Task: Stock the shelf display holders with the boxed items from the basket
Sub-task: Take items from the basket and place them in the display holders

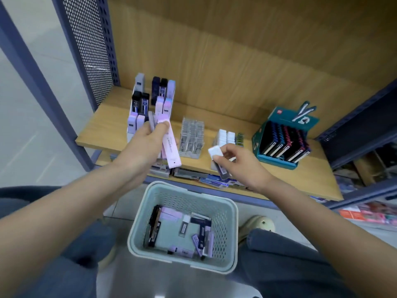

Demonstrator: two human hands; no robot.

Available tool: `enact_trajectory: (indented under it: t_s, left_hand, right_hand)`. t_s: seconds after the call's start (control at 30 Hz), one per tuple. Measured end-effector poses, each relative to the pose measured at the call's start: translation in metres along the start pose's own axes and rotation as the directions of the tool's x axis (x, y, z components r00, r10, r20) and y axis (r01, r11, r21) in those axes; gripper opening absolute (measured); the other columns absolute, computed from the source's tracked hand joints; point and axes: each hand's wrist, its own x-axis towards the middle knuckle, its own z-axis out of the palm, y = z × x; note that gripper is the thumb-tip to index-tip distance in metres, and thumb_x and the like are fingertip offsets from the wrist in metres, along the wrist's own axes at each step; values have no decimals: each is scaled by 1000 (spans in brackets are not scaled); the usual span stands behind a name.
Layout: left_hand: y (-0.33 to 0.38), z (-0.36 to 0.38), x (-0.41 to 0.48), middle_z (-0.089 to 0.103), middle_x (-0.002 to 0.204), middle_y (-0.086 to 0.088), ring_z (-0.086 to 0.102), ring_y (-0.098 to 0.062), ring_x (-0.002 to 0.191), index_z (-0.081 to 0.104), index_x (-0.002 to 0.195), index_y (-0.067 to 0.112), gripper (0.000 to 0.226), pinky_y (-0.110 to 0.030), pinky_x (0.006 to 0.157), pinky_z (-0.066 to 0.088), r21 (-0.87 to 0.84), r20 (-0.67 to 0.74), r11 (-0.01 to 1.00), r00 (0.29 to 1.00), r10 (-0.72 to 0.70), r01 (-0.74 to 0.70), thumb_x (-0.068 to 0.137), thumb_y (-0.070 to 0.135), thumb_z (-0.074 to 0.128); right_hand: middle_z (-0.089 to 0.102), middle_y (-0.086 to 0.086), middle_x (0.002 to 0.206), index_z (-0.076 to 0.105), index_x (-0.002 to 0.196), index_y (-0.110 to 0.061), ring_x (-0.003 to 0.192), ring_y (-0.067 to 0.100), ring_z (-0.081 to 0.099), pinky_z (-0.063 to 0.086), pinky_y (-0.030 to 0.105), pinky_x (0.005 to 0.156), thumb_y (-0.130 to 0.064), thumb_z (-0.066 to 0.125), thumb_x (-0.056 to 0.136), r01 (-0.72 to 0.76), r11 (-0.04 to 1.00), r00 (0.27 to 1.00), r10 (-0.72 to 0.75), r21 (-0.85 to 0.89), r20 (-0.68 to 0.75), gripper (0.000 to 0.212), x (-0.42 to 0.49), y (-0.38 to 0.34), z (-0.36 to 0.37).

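Got a pale green perforated basket (233, 229) at 6 o'clock, with purple, black and white boxes (184, 227) jumbled flat inside. Tiered holder (129, 137) at 10 o'clock, packed with upright lilac and black boxes. Long pink box (170, 147) tilted in left grip (146, 147), white-capped one (217, 154) pinched in right grip (241, 165).

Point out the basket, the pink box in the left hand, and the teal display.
basket (222, 224), head view, right inner wall.
pink box (170, 149), head view, middle of its long face.
teal display (279, 119), head view, its header card.
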Motion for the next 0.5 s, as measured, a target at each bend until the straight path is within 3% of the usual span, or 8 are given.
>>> enact_trajectory:
  t_s: [0.1, 0.23, 0.37, 0.5]
  left_hand:
    - [15, -1, 5, 59, 88, -4, 56, -20, 74, 48, 91, 27, 14, -33, 65, 45, 28, 59, 999, 998, 14, -16, 100, 31, 39]
    - [16, 7, 15, 63, 97, -8, 61, -20, 82, 49, 102, 25, 12, -38, 79, 50, 77, 93, 997, 996, -4, -3, 99, 33, 40]
    - [17, 22, 26, 64, 84, 0, 60, -11, 72, 48, 114, 19, 20, -26, 59, 48, 34, 136, 996, 987, -89, 86, 100, 31, 39]
    - [22, 38, 39, 61, 77, 1, 58, -11, 68, 48, 109, 18, 17, -25, 58, 50, -5, 144, 991, 981, -128, 130, 100, 30, 40]
  right_hand:
    - [57, -1, 79, 56, 87, -10, 68, 12, 51, 35, 20, 59, -22, 61, 90, -42, 993, 985, 22, -109, -172, 13, 11, 6, -10]
    - [58, 2, 98, 51, 108, -9, 82, 22, 62, 49, 33, 73, -22, 63, 89, -148, 978, 949, 100, -144, -300, 26, 24, 22, -18]
    - [57, 3, 90, 46, 101, -13, 80, 28, 58, 45, 37, 69, -16, 57, 93, -218, 966, 932, 163, -142, -323, 13, 34, 43, -18]
    - [59, 7, 88, 47, 100, -10, 79, 25, 55, 39, 32, 63, -15, 52, 95, -263, 955, 925, 208, -140, -319, 8, 45, 66, -14]
